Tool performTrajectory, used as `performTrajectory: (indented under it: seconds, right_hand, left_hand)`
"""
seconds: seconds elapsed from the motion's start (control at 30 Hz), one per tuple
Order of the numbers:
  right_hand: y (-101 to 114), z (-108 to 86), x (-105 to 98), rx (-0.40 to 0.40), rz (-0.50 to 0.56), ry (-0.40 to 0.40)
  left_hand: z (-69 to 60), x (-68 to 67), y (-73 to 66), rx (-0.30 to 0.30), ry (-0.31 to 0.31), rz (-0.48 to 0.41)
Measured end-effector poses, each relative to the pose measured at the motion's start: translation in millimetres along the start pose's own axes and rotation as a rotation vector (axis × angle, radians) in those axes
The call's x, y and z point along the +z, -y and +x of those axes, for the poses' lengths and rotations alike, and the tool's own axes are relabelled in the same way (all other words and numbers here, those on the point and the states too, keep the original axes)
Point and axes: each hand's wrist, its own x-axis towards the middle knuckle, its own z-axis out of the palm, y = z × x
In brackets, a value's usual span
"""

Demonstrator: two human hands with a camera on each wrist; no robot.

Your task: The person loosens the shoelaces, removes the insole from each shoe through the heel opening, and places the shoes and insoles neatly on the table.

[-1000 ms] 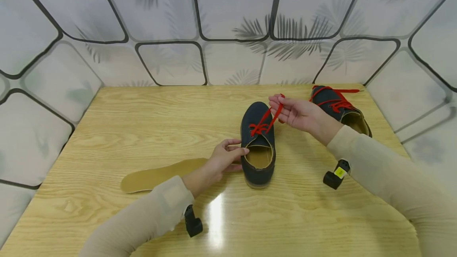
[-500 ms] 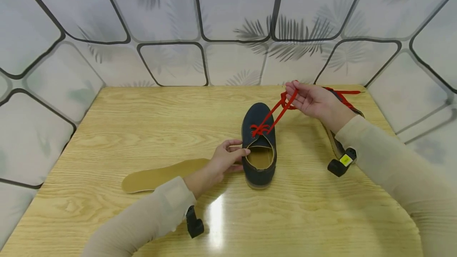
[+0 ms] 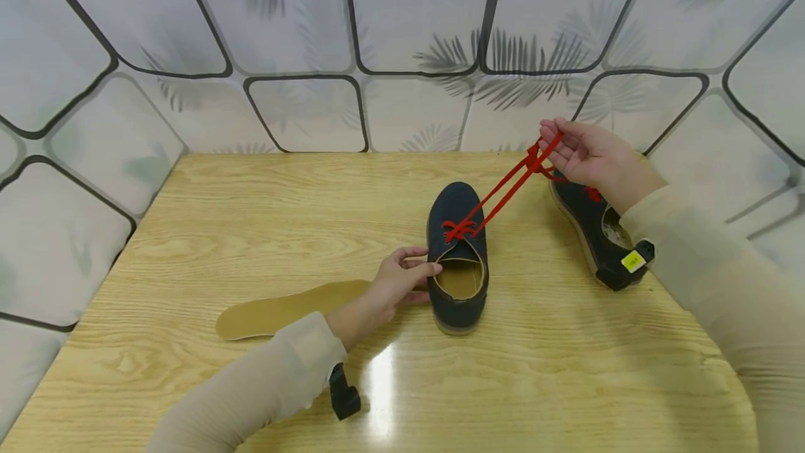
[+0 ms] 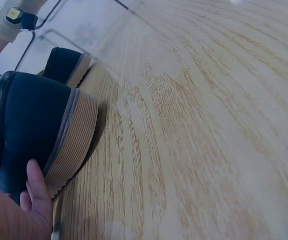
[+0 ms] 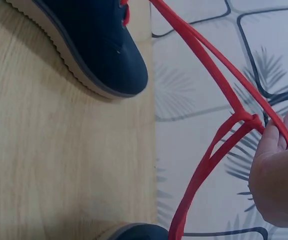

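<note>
A navy shoe (image 3: 456, 306) with red laces stands upright at mid-table, toe toward the wall. My left hand (image 3: 397, 279) grips its left side near the heel, thumb over the opening's rim and fingers outside. In the left wrist view the shoe's heel (image 4: 31, 120) and ribbed sole show beside the left hand (image 4: 21, 210). My right hand (image 3: 597, 156), raised up and to the right, pinches the red shoelace (image 3: 512, 191). Two strands run straight from the eyelets to it. A knot (image 5: 251, 120) shows in the lace near the right hand (image 5: 279, 175).
A second navy shoe (image 3: 575, 219) with red laces stands at the back right, partly behind the right hand and its wrist camera (image 3: 629, 264). A tan insole (image 3: 283, 312) lies left of the held shoe, beyond the left forearm. A patterned wall (image 3: 409, 110) borders the wooden table (image 3: 283, 215).
My right hand has moved up and to the right, drawing the red shoelace out into long straight strands. The left hand and the gripped shoe have stayed in place.
</note>
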Motion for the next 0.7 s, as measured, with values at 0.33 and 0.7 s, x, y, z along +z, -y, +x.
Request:
performTrajectory:
  seconds: [0.33,0.7]
  right_hand:
    - [37.3,-11.8,11.3,-0.007,0.073,-0.054]
    - [72.1,-29.8,27.7,-0.096,0.086,-0.105]
  left_hand:
    - [1.8,-1.0,2.7,-0.004,0.001,0.0]
    - [1.7,-1.3,2.4,-0.013,-0.006,0.009]
